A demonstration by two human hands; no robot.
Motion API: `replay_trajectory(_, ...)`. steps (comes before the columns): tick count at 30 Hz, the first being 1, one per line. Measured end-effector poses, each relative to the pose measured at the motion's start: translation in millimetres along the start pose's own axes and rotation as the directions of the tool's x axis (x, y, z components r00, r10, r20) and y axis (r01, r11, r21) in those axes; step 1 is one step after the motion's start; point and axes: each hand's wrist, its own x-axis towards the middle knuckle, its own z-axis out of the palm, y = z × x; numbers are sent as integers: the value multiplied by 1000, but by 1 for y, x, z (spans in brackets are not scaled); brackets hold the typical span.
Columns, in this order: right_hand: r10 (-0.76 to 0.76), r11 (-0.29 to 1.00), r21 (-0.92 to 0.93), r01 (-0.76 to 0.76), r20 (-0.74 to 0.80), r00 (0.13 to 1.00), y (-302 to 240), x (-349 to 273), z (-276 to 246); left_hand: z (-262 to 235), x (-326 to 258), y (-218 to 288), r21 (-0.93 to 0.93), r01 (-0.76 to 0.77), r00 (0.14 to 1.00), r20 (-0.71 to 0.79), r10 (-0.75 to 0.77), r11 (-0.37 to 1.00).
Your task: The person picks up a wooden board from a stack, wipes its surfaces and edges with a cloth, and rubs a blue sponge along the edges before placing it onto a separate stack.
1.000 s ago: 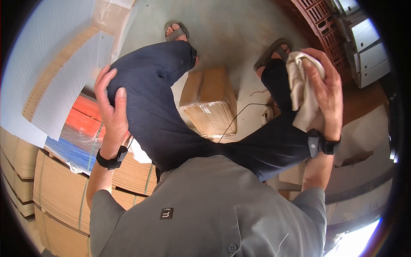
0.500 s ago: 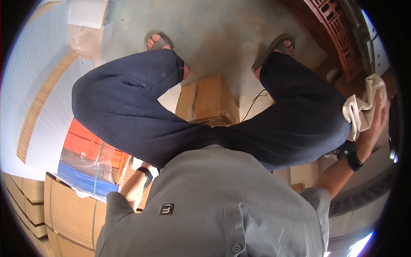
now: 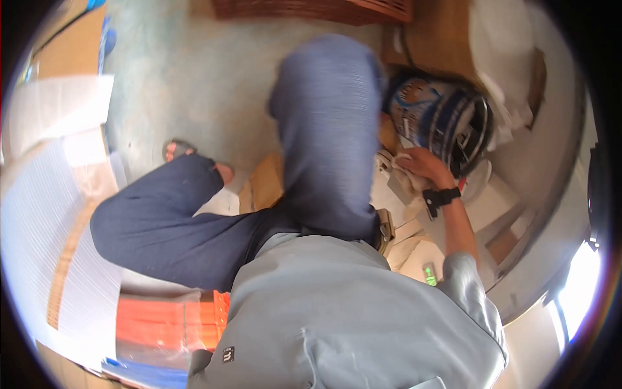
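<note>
On my right side, my right hand [image 3: 421, 163] is closed on a cream folded piece of soft material [image 3: 407, 176], low beside my raised right thigh. What kind of thing it is cannot be made out. Just beyond the fingers stands a blue and white printed bucket [image 3: 414, 107] with a dark rim; some items show inside it, too blurred to name. My left hand does not show; only my left sleeve [image 3: 199, 364] reaches the lower edge.
A brown cardboard box [image 3: 260, 185] sits between my legs. To the left are white ribbed sheets [image 3: 87, 259] and an orange stack under clear plastic [image 3: 159, 322]. A red-brown plastic crate [image 3: 311, 8] lies at the far edge. A small green object [image 3: 429, 273] rests near my right elbow.
My body has turned to the right. My right hand, with the cream material, has come down from outside my right knee to beside the bucket. My left forearm has left the view.
</note>
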Motion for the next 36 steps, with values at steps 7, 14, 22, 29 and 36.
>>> replay_trajectory(7, 198, 969, 206, -140, -299, 934, 59, -66, 43, -18, 75, 45, 427, -181, 983, 93, 156, 886)
replay_trajectory(14, 72, 900, 396, 182, -547, 834, 22, -3, 30, -52, -44, 230, 303, -875, 289, -300, 909, 378)
replay_trajectory(22, -89, 507, 344, 790, -891, 445, -190, -102, -111, 147, -210, 316, 118, -984, -87, 313, 946, -130)
replay_trajectory(29, -203, 205, 175, 963, -955, 217, -294, -99, -197, 267, -197, 336, -248, -888, 156, 628, 763, 386)
replay_trajectory(36, -429, 399, -31, 916, -890, 157, -319, -19, -186, 336, -190, 328, -504, -640, 62, 719, 692, 580)
